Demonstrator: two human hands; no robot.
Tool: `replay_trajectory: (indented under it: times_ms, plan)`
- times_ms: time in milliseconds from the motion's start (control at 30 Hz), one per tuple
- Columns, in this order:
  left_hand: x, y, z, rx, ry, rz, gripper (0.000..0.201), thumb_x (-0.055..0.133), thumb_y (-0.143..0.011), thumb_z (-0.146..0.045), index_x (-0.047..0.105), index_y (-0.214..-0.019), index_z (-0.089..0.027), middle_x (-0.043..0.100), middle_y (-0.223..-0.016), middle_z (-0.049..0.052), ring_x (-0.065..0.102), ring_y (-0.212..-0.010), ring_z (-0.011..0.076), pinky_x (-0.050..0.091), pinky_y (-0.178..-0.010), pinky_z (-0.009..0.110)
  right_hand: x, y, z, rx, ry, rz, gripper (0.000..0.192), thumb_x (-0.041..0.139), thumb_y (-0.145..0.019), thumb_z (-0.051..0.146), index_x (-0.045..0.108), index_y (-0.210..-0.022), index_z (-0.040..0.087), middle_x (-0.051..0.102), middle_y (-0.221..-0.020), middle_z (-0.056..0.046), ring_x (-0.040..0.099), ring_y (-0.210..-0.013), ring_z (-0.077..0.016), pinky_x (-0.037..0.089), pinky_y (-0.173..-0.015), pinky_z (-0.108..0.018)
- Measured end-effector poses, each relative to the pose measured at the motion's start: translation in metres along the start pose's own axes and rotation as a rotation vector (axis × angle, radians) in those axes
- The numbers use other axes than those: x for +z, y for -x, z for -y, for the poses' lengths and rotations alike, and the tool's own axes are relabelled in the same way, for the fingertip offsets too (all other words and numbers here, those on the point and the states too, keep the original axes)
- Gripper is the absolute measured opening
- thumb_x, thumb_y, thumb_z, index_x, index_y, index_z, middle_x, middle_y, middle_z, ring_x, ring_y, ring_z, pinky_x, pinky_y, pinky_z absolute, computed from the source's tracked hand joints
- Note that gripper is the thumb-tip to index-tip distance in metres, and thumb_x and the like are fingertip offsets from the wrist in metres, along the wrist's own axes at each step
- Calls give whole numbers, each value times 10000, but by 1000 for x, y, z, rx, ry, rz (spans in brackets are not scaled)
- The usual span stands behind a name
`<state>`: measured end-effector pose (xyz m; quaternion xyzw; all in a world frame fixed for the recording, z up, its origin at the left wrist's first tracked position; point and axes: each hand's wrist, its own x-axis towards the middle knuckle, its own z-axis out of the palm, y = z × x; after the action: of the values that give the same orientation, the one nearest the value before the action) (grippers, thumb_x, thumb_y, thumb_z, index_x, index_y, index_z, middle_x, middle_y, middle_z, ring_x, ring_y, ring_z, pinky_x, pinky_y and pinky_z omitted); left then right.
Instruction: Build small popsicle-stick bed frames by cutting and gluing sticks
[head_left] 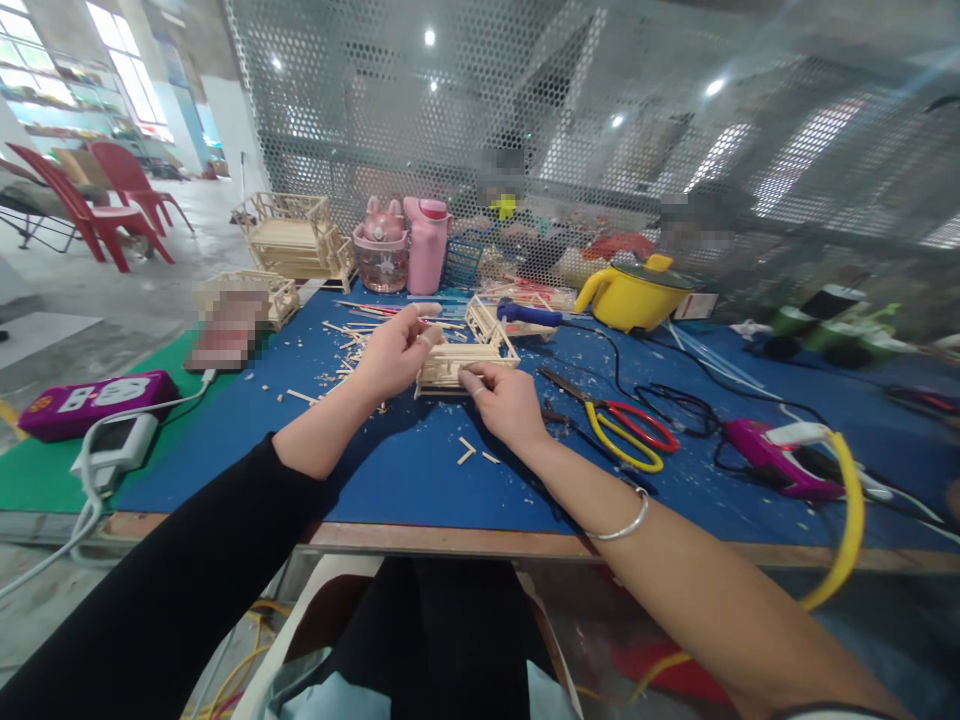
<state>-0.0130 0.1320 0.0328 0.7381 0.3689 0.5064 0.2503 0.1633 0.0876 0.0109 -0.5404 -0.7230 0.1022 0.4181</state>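
holding a small wooden stick frame (457,365) at centre frame, on the blue mat (420,470). left hand (394,352) grips its left end, fingers curled around it, thumb up. right hand (510,400) rests against the near right corner, fingers drawn narrow and pinched on the lower rail; whether a loose stick sits between them cannot be told.

state of work, judged from the frame: the piece already has a slatted base and low side rails, so assembly looks well on. a similar railed unit (491,322) lies just behind it, touching or nearly so. finished-looking stacked frames (296,240) stand at upper left of the frame, larger and more complete, which suggests the held piece has further rails or tiers left.

loose stick offcuts (472,452) lie just below the hands and more are scattered left of the left hand. red-and-yellow handled scissors (626,430) lie right of the right hand, near it. purple glue gun (780,455) sits further right, well apart, with its yellow cord. yellow electric pot (634,295) at upper right of centre. purple power strip (94,400) at left edge.
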Motion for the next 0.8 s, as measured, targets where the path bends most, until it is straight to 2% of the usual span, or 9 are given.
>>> replay_trajectory:
  times_ms: [100, 167, 233, 400, 500, 633, 800]
  plan:
    - [-5, 3, -11, 130, -139, -66, 362, 432, -915, -288, 548, -1237, -170, 722, -927, 55, 617, -902, 174, 454, -853, 323, 1, 0, 0, 15, -22, -12, 257, 540, -835, 324, 755, -864, 186, 732, -764, -26, 635, -679, -166, 430, -646, -246]
    - [-7, 5, -18, 200, -177, 1, 383, 402, -929, -306, 542, -1257, -167, 728, -907, 51, 612, -951, 183, 442, -898, 333, 1, 1, 1, 18, -28, -10, 261, 539, -837, 321, 756, -893, 187, 733, -762, -26, 636, -677, -166, 430, -643, -246]
    - [-6, 8, -21, 229, -191, 98, 413, 393, -927, -302, 507, -1293, -150, 728, -906, 55, 621, -919, 181, 449, -894, 336, 0, 1, 2, 19, -16, -6, 263, 539, -839, 314, 755, -918, 188, 734, -768, -28, 636, -679, -167, 426, -645, -248]
    - [1, 9, -20, 219, -286, 214, 597, 481, -799, -172, 367, -1385, -150, 705, -1002, 71, 622, -864, 187, 456, -885, 369, -1, 1, 4, 17, 32, -1, 254, 539, -837, 306, 752, -926, 198, 731, -754, -23, 625, -673, -162, 405, -632, -243]
    - [4, 7, -19, 189, -325, 243, 716, 542, -714, -139, 334, -1399, -142, 693, -961, 66, 622, -898, 209, 459, -879, 376, -2, 1, 5, 17, 70, -7, 250, 533, -829, 296, 754, -909, 211, 701, -668, -5, 586, -614, -150, 366, -575, -236]
    - [9, 5, -19, 165, -357, 228, 704, 561, -709, -150, 354, -1383, -152, 679, -923, 52, 626, -905, 213, 463, -871, 374, -3, 1, 5, 11, 104, -6, 256, 517, -831, 295, 757, -886, 224, 661, -605, 6, 537, -561, -137, 316, -534, -235]
    - [12, 5, -19, 154, -386, 191, 663, 554, -728, -146, 378, -1366, -178, 684, -933, 38, 630, -923, 202, 448, -902, 375, -2, 1, 5, -1, 109, 3, 262, 509, -829, 292, 758, -868, 218, 677, -636, 0, 531, -559, -128, 330, -549, -228]
